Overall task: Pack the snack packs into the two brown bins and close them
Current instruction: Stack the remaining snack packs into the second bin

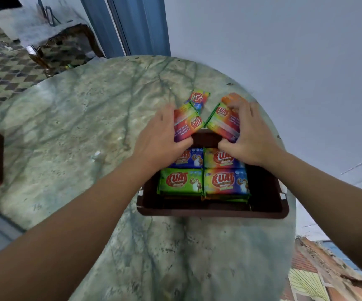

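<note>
Head view: left hand [160, 135] fingers gripping a snack pack [186, 123], right hand [249, 135] fingers gripping another pack [224, 120], above the brown bin [208, 210] on the counter [78, 127]

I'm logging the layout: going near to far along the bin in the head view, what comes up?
Near rim of the brown bin → green pack → blue pack → pack held by the left hand → loose pack on the table.
</note>
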Available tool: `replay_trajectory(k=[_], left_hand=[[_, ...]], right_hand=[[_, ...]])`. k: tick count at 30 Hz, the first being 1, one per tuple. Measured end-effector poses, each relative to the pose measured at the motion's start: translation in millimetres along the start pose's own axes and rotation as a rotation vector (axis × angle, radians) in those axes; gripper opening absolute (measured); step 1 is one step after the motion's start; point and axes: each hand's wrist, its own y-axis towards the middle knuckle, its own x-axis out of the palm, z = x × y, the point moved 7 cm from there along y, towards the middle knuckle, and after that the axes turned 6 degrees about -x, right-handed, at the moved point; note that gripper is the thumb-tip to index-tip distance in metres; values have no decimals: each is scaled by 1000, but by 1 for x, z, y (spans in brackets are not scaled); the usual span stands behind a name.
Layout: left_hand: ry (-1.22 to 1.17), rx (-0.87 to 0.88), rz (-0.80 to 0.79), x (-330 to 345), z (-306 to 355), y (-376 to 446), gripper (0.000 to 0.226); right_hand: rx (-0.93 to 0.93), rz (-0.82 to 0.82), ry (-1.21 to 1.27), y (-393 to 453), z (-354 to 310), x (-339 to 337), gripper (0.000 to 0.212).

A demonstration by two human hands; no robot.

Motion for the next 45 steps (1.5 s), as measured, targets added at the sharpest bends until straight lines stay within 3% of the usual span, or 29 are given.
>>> replay_trajectory(k=[7, 11, 16, 20, 28, 35, 40, 45], left_hand=[[145, 147, -112, 32, -5, -43, 74], [306, 286, -93, 39, 5, -48, 53], [296, 251, -51, 41, -1, -43, 41], [268, 228, -26, 37, -4, -43, 39], [-20, 75, -49, 27, -15, -38, 54], [25, 102, -73, 32, -16, -36, 46], [104, 147, -117, 37, -12, -36, 49], [100, 258, -11, 30, -5, -37, 26]], right_hand=[[-68, -262, -143, -38, 1, 11, 84], [-40, -293, -233, -41, 1, 14, 86], [-70, -405, -321, -40, 1, 22, 90], [-73, -408, -317, -38, 3, 24, 89], [-78, -396, -310, -38, 3, 23, 88], [-75, -416, -331, -37, 2, 25, 83], [-53, -421, -316, -37, 2, 25, 68], [-24, -392, -274, -36, 3, 23, 55]])
